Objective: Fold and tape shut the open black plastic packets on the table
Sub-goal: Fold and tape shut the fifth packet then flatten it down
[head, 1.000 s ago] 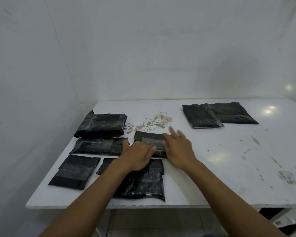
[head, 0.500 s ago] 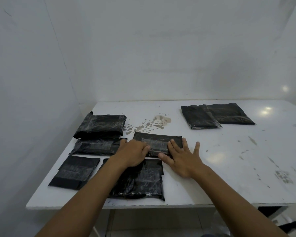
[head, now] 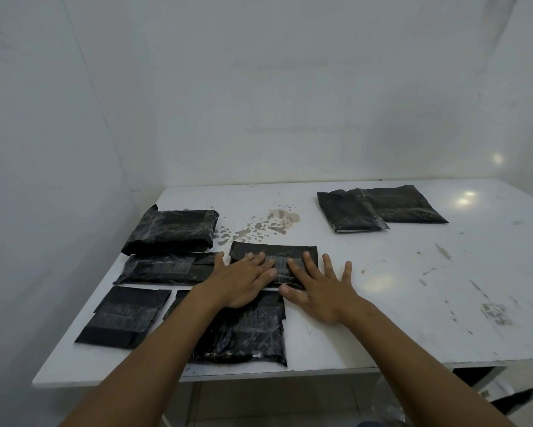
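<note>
A folded black packet (head: 274,252) with a strip of clear tape across it lies in the middle of the white table (head: 397,288). My left hand (head: 243,280) presses flat on its left part, fingers straight. My right hand (head: 317,288) lies flat with spread fingers on its right part and on the table beside it. Several taped black packets lie at the left: one at the back (head: 171,231), one below it (head: 166,268), one at the front left (head: 125,317), and one (head: 246,331) under my left forearm.
Two overlapping black packets (head: 379,208) sit at the back right of the table. A patch of worn paint (head: 271,223) marks the table's middle back. Walls close off the left and far sides. The table's front edge (head: 259,375) is near me.
My left hand went from curled to flat on the packet. My right hand slid toward me and to the right along the packet, its fingers spreading out.
</note>
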